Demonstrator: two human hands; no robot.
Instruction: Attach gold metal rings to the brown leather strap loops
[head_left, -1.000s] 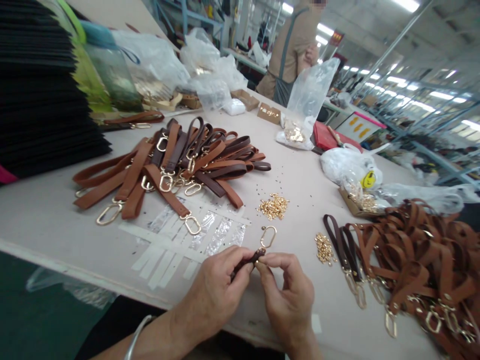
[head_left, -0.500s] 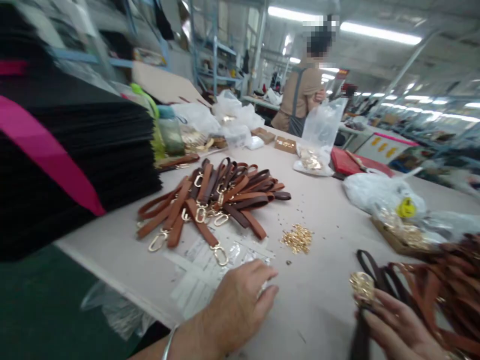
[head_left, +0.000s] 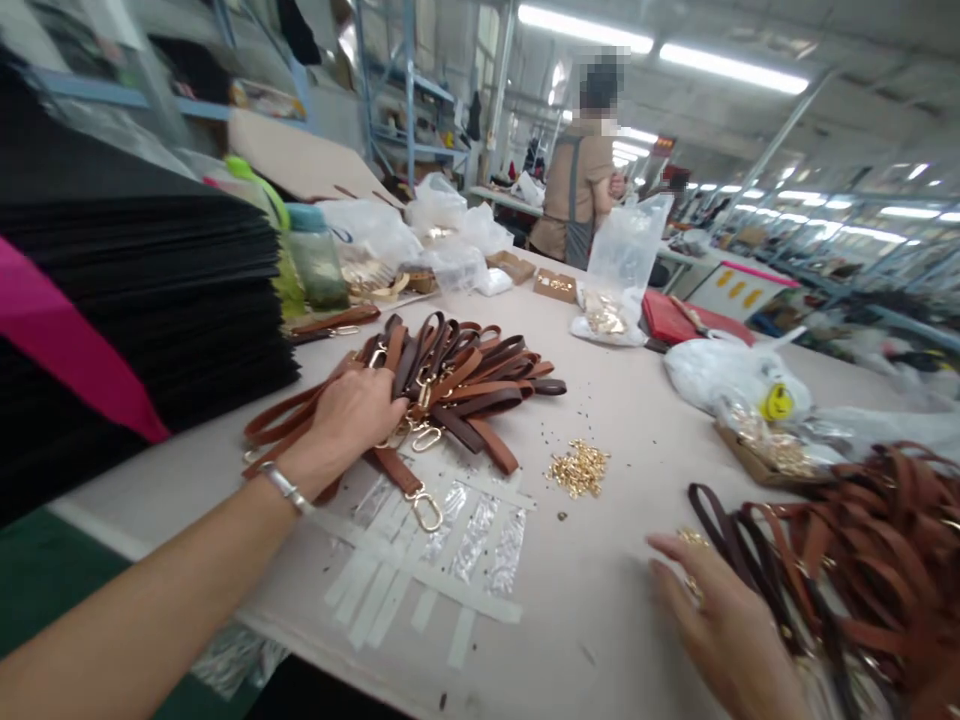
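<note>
My left hand (head_left: pixel 356 410), with a metal bracelet at the wrist, is on the left part of a pile of brown leather wrist straps (head_left: pixel 480 400) with gold clasps. Its fingers curl down around a strap, their tips mostly hidden. At lower right my right hand (head_left: pixel 712 610) is slightly blurred, its fingers stretched out and apart. Gold metal hardware (head_left: pixel 691 537) shows right behind those fingers; whether they touch it I cannot tell. Beside this hand lies a second heap of brown straps (head_left: pixel 892 560). Between the hands is a small mound of gold metal pieces (head_left: pixel 579 468).
Strips of tape and clear film (head_left: pixel 442 560) lie on the table front. A tall black stack (head_left: pixel 150 300) stands left. Behind are a bottle (head_left: pixel 319 262), a plastic bag of hardware (head_left: pixel 619 270), small cardboard boxes (head_left: pixel 555 284) and white bags (head_left: pixel 731 370). A person (head_left: pixel 574 190) stands beyond the table.
My left hand has moved from the table front to the left strap pile. My right hand has opened away from the dark strap with gold hardware it held. The view has shifted slightly.
</note>
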